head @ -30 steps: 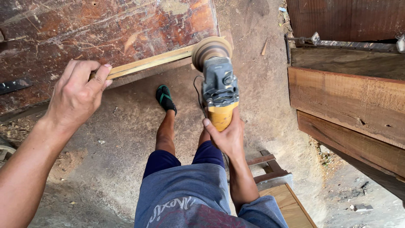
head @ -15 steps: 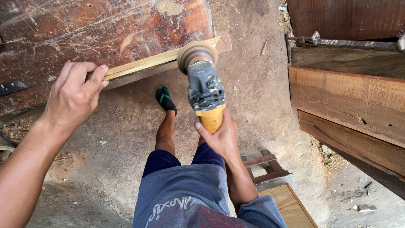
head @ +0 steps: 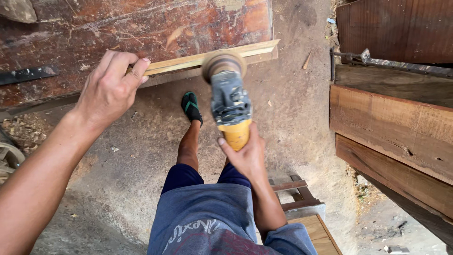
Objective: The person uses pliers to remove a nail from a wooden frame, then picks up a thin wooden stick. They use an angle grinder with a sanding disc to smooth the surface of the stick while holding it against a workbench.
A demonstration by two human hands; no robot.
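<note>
The sander [head: 229, 97] has slid leftward along the wooden strip [head: 207, 59] since the earlier frames, from near the strip's right end to a spot well in from it, while the left hand [head: 111, 89] has kept its place.

The right hand [head: 245, 153] is closed around the sander's yellow handle, with the grey body pointing away from the person and the round pad at its far end set against the strip's near edge (whether the pad really touches the wood or sits just off it, I cannot tell from this angle). The left hand pinches the strip between thumb and fingers, a narrow grip closed on the wood, further left along the same piece.

The strip lies along the near edge of the table [head: 141, 28], a worn reddish slab, with its long axis running left to right and tilting slightly up toward the right end. From the sander's pad, the untouched length runs left toward the left hand, which is the nearer hand to that stretch; the tool's own axis crosses the strip nearly at right angles.

A foot in a green sandal [head: 191, 106] stands on the dusty floor [head: 118, 156] below. Heavy planks [head: 391, 123] are stacked at right.
</note>
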